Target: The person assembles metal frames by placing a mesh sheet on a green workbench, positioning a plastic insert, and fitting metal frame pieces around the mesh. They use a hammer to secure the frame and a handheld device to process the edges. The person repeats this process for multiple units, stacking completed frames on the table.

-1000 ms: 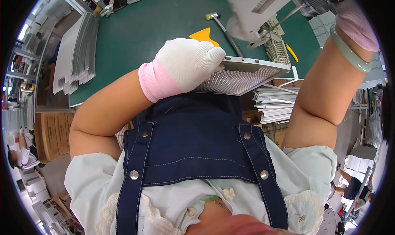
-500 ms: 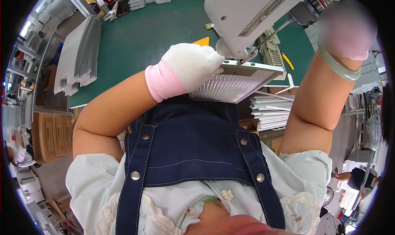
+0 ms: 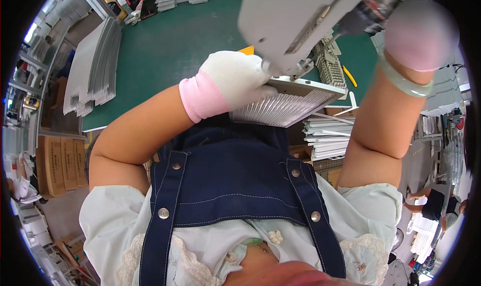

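Note:
My left hand [image 3: 235, 78], in a white glove with a pink cuff, is closed on the upper left edge of a flat panel [image 3: 280, 108]. The panel has a pale frame and a shiny ribbed or meshed face, and it is tilted at the table's front edge. Right above its frame hangs the white head of a machine [image 3: 295, 20], its metal tip close to the rim; whether they touch I cannot tell. My right hand [image 3: 421, 35], with a pink cuff, is raised at the machine's right side. Blur hides its fingers and anything in them.
A stack of pale flat sheets [image 3: 92, 65] stands at the table's left. Right of the machine tip are a row of pale clip-like parts [image 3: 330, 68] and a yellow-handled tool [image 3: 349, 75]. White strips [image 3: 325, 135] are piled below the table edge. Brown cartons [image 3: 60, 166] stand left.
The machine head has shifted left and slightly down, and its right part is now smeared. My right hand has moved a little left. The left hand keeps its hold on the panel.

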`<state>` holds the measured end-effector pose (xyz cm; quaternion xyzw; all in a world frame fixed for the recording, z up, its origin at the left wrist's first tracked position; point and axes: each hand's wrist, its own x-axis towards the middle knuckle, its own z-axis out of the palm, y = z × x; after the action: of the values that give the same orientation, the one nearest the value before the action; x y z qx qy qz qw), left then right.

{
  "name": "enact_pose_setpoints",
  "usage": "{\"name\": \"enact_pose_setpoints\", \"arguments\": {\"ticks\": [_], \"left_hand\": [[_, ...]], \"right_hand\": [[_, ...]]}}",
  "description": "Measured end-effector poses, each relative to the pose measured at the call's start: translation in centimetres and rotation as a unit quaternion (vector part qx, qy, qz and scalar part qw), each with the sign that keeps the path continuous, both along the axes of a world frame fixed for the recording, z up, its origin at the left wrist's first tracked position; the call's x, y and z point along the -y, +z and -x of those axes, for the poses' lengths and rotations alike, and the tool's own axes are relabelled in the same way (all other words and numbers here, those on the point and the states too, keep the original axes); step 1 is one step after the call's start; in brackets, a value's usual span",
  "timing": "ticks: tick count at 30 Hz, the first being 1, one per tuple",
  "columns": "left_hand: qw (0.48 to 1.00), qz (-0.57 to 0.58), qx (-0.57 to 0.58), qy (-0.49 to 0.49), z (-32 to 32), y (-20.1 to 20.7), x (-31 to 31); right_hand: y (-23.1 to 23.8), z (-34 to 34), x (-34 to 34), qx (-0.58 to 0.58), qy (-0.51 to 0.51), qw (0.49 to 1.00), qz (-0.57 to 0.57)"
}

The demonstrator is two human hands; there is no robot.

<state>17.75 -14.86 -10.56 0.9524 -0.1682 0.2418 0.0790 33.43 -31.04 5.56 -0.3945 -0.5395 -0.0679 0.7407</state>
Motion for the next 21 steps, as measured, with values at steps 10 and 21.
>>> {"name": "enact_pose_setpoints", "arguments": {"ticks": [10, 21], "left_hand": [[0.999, 0.008, -0.027, 0.033, -0.8, 0.1, 0.4], [0.999, 0.002, -0.033, 0.024, -1.1, 0.1, 0.0]], "right_hand": [[-2.1, -0.1, -2.9, 0.114, -0.024, 0.99, 0.083], [-3.0, 0.7, -4.2, -0.081, 0.203, 0.974, 0.065]]}}
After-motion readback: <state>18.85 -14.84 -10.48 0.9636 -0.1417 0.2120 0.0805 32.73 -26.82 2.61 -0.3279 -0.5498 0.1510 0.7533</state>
